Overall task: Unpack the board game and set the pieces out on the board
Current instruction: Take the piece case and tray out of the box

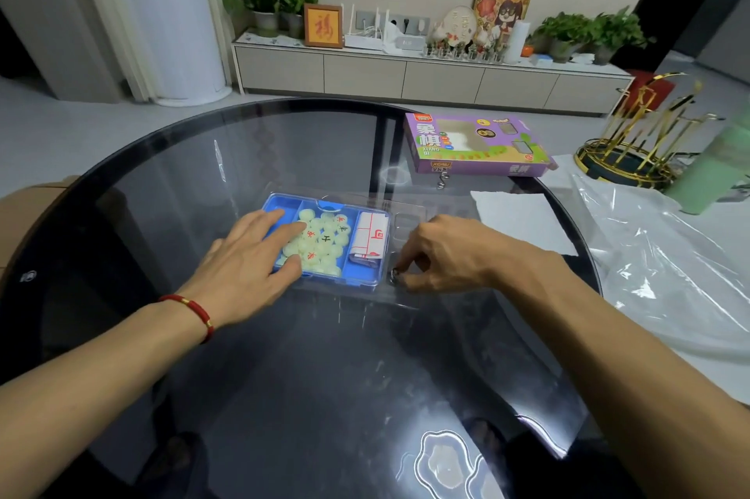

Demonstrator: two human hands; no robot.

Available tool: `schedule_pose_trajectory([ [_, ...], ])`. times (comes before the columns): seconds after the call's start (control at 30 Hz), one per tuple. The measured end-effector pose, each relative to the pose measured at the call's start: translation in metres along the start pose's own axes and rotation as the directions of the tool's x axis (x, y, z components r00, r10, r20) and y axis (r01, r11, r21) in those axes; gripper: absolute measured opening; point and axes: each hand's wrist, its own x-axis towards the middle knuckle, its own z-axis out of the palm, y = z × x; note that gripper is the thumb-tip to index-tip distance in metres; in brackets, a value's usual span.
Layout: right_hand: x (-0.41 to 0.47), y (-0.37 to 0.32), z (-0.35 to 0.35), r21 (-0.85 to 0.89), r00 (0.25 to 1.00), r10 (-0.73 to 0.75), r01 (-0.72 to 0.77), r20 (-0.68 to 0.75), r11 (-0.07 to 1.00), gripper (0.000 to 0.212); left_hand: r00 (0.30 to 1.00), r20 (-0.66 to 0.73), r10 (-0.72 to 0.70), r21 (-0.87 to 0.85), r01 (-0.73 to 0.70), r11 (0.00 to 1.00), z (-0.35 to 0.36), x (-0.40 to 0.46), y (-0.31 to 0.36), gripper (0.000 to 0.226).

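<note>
The blue piece tray [284,206] sits mid-table on the dark glass table [243,356], under a clear plastic cover [410,214]. Left hand [247,267] – fingers straight – presses flat on it above the xiangqi pieces [322,241]. Right hand [442,255] pinches the cover's near right corner. The folded board [371,237] occupies the right compartment; the purple box [475,145] lies behind.
</note>
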Motion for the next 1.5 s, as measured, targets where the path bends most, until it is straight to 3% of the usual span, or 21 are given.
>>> schedule_pose_trajectory([
  [0.1,0.0,0.001,0.004,0.106,0.999,0.017,-0.019,0.027,0.994,0.043,1.0,-0.006,-0.009,-0.011,0.009,1.0,0.0,-0.001,0.001,0.082],
  [0.23,0.002,0.002,0.004,0.232,0.996,-0.032,0.012,0.08,0.973,0.034,1.0,0.0,-0.004,-0.007,0.004,1.0,-0.001,-0.001,0.001,0.082],
  [0.37,0.001,0.008,0.003,0.333,0.999,-0.052,0.046,0.009,0.942,0.023,1.0,0.007,-0.003,-0.006,0.003,1.0,-0.001,-0.001,0.0,0.081],
  [0.47,-0.007,0.025,-0.002,0.655,0.97,0.174,-0.023,-0.167,0.755,0.027,1.0,0.013,-0.002,-0.009,0.002,1.0,0.0,0.0,0.0,0.071],
  [0.57,0.0,0.06,0.002,0.84,0.812,0.514,-0.056,-0.276,0.54,0.029,1.0,0.019,-0.004,0.001,0.004,1.0,0.0,0.0,0.0,0.067],
  [0.63,0.014,0.086,0.01,0.871,0.631,0.723,-0.149,-0.281,0.469,0.028,1.0,0.019,0.001,0.006,-0.001,1.0,0.0,-0.002,0.0,0.075],
  [0.7,0.031,0.109,0.017,0.856,0.512,0.816,-0.263,-0.267,0.445,0.028,1.0,0.009,0.004,0.002,-0.004,1.0,0.0,-0.002,-0.001,0.081],
  [0.93,0.083,0.154,0.023,0.749,0.411,0.877,-0.492,-0.248,0.443,0.026,1.0,0.008,0.013,0.012,-0.013,1.0,0.002,-0.002,-0.002,0.08],
  [1.13,0.08,0.145,0.021,0.705,0.41,0.851,-0.494,-0.328,0.509,0.031,1.0,0.018,0.01,-0.01,-0.01,1.0,0.001,-0.003,-0.001,0.081],
  [1.2,0.068,0.131,0.016,0.674,0.446,0.803,-0.454,-0.394,0.583,0.038,1.0,0.018,0.011,-0.015,-0.01,1.0,0.0,-0.003,-0.001,0.082],
  [1.37,0.027,0.052,-0.001,0.509,0.781,0.418,-0.151,-0.463,0.847,0.028,1.0,0.017,-0.008,-0.052,0.009,0.999,-0.001,-0.004,0.0,0.083],
  [1.43,0.012,0.016,-0.003,0.379,0.893,0.231,-0.074,-0.387,0.922,0.017,1.0,0.022,-0.017,-0.055,0.018,0.998,-0.001,-0.005,0.001,0.08],
  [1.5,0.007,-0.007,0.005,0.261,0.944,0.159,-0.082,-0.289,0.962,0.023,0.999,0.029,-0.026,-0.047,0.027,0.999,0.0,-0.006,0.003,0.068],
])
